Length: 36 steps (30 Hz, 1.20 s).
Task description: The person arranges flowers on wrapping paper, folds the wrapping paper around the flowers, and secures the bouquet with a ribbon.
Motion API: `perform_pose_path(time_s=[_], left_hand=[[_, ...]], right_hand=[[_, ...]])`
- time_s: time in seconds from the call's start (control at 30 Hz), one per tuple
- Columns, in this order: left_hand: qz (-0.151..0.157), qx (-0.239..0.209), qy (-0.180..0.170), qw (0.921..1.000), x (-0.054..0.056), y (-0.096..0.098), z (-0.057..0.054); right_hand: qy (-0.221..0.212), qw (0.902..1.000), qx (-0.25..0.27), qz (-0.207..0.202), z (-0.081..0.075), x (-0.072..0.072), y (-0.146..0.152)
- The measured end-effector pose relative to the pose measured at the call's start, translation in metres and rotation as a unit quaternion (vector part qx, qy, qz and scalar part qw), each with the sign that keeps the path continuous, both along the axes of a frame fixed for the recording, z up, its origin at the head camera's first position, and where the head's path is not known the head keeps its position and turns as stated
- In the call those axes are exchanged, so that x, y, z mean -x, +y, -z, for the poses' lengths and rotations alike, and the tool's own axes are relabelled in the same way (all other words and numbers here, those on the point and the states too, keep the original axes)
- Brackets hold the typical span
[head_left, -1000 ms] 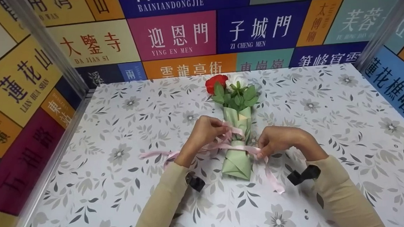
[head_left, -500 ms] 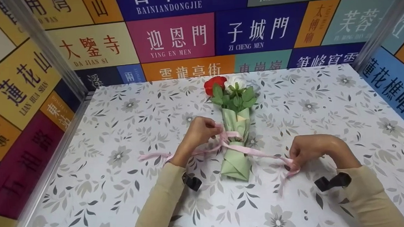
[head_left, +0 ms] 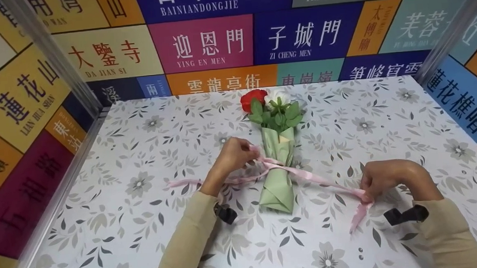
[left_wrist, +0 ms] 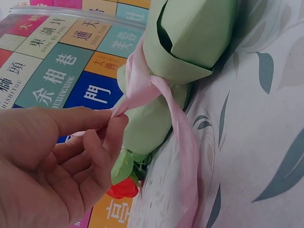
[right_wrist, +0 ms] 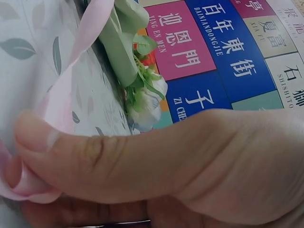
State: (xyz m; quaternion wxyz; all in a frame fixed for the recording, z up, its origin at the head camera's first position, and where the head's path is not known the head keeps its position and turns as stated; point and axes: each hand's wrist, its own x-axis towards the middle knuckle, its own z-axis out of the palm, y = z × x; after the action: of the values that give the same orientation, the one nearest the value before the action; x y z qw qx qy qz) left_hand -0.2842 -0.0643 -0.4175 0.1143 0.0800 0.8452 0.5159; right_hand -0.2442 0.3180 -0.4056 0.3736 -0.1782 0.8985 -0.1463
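Observation:
A bouquet wrapped in green paper [head_left: 277,191] lies on the table, with a red rose [head_left: 254,100] and a white rose [head_left: 278,100] at its far end. Pink ribbon [head_left: 314,178] circles the wrapper's narrowed middle. Left of the bouquet, my left hand [head_left: 234,155] pinches the ribbon between thumb and index finger; the left wrist view shows this pinch close to the knot, with another ribbon length [left_wrist: 183,137] hanging free. Well out to the right, my right hand [head_left: 388,179] pinches the other length, which runs taut from the bouquet. Its loose tail hangs below the fingers.
A white tablecloth [head_left: 179,243] with grey flowers and leaves covers the table. Colourful panels with printed characters [head_left: 203,44] rise behind and at both sides. Black wrist cameras [head_left: 406,215] sit at both cuffs. A loose ribbon end [head_left: 184,182] lies to the left.
My right hand has moved from beside the bouquet out to the right, drawing its ribbon straight. The left hand has shifted slightly left. The ribbon's loop at the wrapper has tightened.

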Motion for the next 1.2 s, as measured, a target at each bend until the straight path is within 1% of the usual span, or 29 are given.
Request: perform_pose_path(time_s=[0.07,0.13,0.2,0.27,0.37,0.4,0.5,0.6,0.67,0.77,0.83,0.9,1.0,1.07,1.13,1.2], left_hand=[[0.001,0.002,-0.007,1.0000,0.000,-0.001,0.000],[0.007,0.022,-0.007,0.9997,-0.001,-0.001,0.000],[0.023,0.061,0.009,0.9978,-0.003,0.000,0.000],[0.045,0.105,0.026,0.9931,-0.004,0.002,-0.001],[0.088,0.169,0.072,0.9790,-0.007,0.008,-0.002],[0.104,0.182,0.082,0.9744,-0.009,0.009,-0.003],[0.150,0.215,0.122,0.9572,-0.013,0.011,-0.005],[0.182,0.234,0.142,0.9442,-0.017,0.011,-0.007],[0.190,0.245,0.145,0.9397,-0.018,0.012,-0.008],[0.186,0.256,0.140,0.9380,-0.018,0.012,-0.007],[0.191,0.251,0.134,0.9397,-0.016,0.013,-0.006],[0.196,0.231,0.124,0.9450,-0.014,0.013,-0.003],[0.197,0.189,0.121,0.9543,-0.010,0.014,0.002],[0.185,0.166,0.122,0.9609,-0.009,0.015,0.005],[0.173,0.153,0.122,0.9653,-0.008,0.016,0.006],[0.164,0.145,0.110,0.9696,-0.008,0.017,0.007]], right_hand=[[-0.001,1.0000,-0.004,0.006,0.000,0.000,0.000],[0.002,0.9999,-0.008,0.006,-0.001,-0.001,0.000],[0.006,0.9999,-0.010,0.006,-0.001,-0.001,0.000],[0.007,0.9999,-0.010,0.004,0.000,-0.001,-0.001],[0.010,0.9999,-0.012,0.003,0.001,-0.001,-0.003],[0.012,0.9999,-0.012,0.002,0.002,-0.001,-0.003],[0.015,0.9997,-0.017,0.002,0.001,0.000,-0.004],[0.016,0.9997,-0.016,0.000,0.001,0.000,-0.003],[0.017,0.9997,-0.015,0.000,0.000,0.000,-0.003],[0.019,0.9997,-0.015,0.000,0.000,0.000,-0.002],[0.020,0.9996,-0.017,0.000,0.000,0.000,-0.002],[0.020,0.9996,-0.020,-0.001,0.000,-0.001,-0.001],[0.015,0.9997,-0.021,0.003,0.000,-0.001,-0.001],[0.014,0.9998,-0.016,0.004,0.000,-0.001,-0.002],[0.011,0.9999,-0.010,0.005,0.001,0.000,-0.003],[0.012,0.9999,-0.008,0.001,0.001,0.000,-0.003]])
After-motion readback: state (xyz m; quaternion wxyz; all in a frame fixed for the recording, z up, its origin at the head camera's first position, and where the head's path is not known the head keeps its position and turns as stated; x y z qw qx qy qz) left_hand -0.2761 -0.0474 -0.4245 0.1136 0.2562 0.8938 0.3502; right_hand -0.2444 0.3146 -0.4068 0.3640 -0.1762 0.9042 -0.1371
